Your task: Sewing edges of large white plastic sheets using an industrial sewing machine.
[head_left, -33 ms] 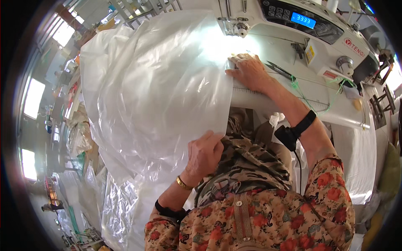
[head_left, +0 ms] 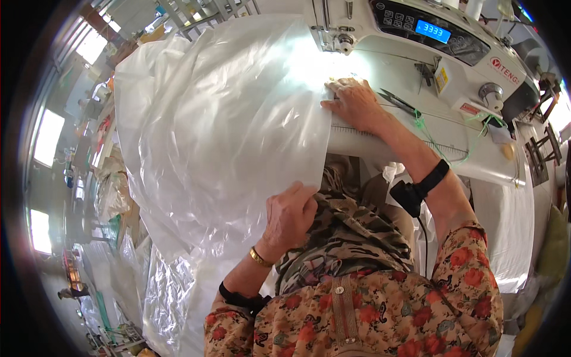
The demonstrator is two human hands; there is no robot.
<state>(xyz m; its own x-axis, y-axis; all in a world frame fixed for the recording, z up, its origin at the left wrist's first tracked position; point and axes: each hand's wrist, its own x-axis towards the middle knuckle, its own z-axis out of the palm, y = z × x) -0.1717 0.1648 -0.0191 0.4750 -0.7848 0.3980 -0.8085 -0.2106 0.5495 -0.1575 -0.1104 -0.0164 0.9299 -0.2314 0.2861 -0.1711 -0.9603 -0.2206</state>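
Note:
A large translucent white plastic sheet (head_left: 220, 137) spreads over the left of the sewing table and hangs toward my lap, creased and shiny. My left hand (head_left: 289, 219) is closed in a pinch on its near right corner, just above my camouflage-patterned lap. Higher up, my right hand (head_left: 354, 104) rests on the table with curled fingers at the sheet's right edge. Bright lamp glare washes out the fingertips and the spot under the needle. Just beyond that hand stands the white sewing machine (head_left: 440, 35), its needle bar (head_left: 342, 43) over the glare.
Black scissors (head_left: 399, 102) lie right of my right hand, beside tangled green thread (head_left: 437, 140). A ruler strip (head_left: 440, 144) runs along the table's near edge. More plastic film (head_left: 169, 297) hangs at lower left, and a metal rack (head_left: 208, 12) stands behind the sheet.

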